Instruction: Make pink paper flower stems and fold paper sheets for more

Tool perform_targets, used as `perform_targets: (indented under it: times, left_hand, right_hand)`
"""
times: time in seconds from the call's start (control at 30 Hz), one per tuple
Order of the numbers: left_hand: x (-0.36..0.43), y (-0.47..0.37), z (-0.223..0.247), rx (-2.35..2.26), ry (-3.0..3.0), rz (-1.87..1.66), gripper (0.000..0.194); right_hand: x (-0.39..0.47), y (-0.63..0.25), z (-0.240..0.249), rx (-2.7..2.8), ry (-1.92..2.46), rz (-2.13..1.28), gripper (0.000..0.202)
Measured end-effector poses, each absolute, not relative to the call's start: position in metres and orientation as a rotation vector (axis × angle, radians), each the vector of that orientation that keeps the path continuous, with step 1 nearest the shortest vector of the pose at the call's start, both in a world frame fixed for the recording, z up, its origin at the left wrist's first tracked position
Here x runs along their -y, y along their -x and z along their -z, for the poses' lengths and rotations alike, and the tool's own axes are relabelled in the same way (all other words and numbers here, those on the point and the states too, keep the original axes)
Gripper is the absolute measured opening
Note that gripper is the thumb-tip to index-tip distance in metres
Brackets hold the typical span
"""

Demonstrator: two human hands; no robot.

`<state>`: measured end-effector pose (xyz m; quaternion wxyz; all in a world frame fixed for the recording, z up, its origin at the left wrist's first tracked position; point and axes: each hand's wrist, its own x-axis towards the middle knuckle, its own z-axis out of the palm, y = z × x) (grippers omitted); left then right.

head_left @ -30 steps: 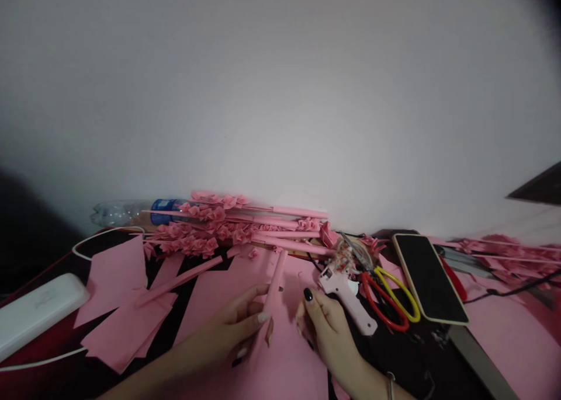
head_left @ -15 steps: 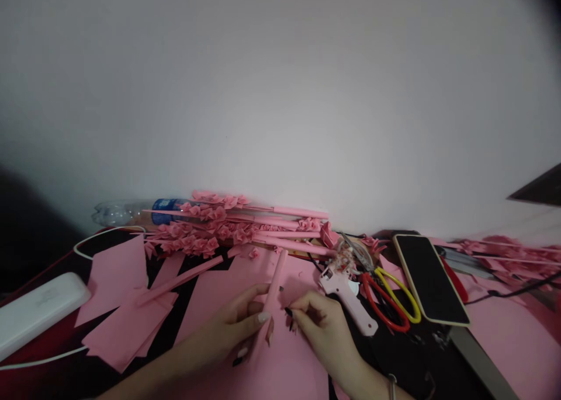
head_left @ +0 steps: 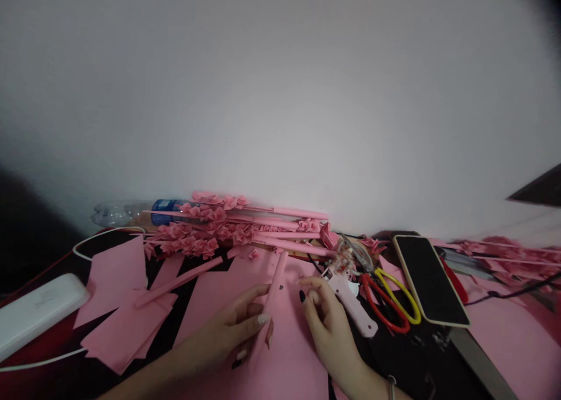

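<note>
Seen from the head camera, the left hand [head_left: 239,321] reaches in over the large pink sheet [head_left: 298,359] and has its fingers closed around a pink paper tube [head_left: 276,283], the pale-nailed thumb pressing along its near side. The right hand [head_left: 328,324] is over the right part of the large pink sheet, its fingers curled inward; the forefinger and the dark-nailed thumb stand a narrow gap apart at their tips, and I cannot tell whether anything is tucked behind them. These tips are beside the tube, clear of it.

The tube itself is slim, smooth and straight, in the same pink as the paper under it. It lies above the middle of the large pink sheet, slanting so that its far end points away and a little to the right; its near end blurs into the pink below the left hand, and I cannot tell whether it touches the sheet there.

Just right of the large pink sheet lie a pale glue gun [head_left: 350,306] and scissors [head_left: 368,280] with red and yellow handles, with a phone [head_left: 432,280] farther right. Pink paper flowers [head_left: 197,236] crowd its far edge, and smaller pink sheets [head_left: 116,277] lie left of it on the dark worktop.
</note>
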<state>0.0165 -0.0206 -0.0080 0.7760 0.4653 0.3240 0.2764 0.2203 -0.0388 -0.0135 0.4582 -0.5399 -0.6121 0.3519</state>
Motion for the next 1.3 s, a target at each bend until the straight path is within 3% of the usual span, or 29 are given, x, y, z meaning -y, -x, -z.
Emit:
perform_targets:
  times: [0.27,0.53,1.3]
  left_hand:
    - [0.022,-0.013,0.009,-0.681,-1.030,-0.545,0.065]
    - [0.022,-0.013,-0.002,-0.645,-1.055,-0.444,0.064]
    - [0.025,-0.017,-0.004,-0.632,-1.024,-0.528,0.067]
  right_hand:
    - [0.043,-0.225,0.013,1.854,1.322,-0.569,0.053]
    - [0.045,-0.223,0.006,2.050,1.321,-0.494,0.065]
    - [0.048,-0.221,0.004,2.082,1.069,-0.784,0.058]
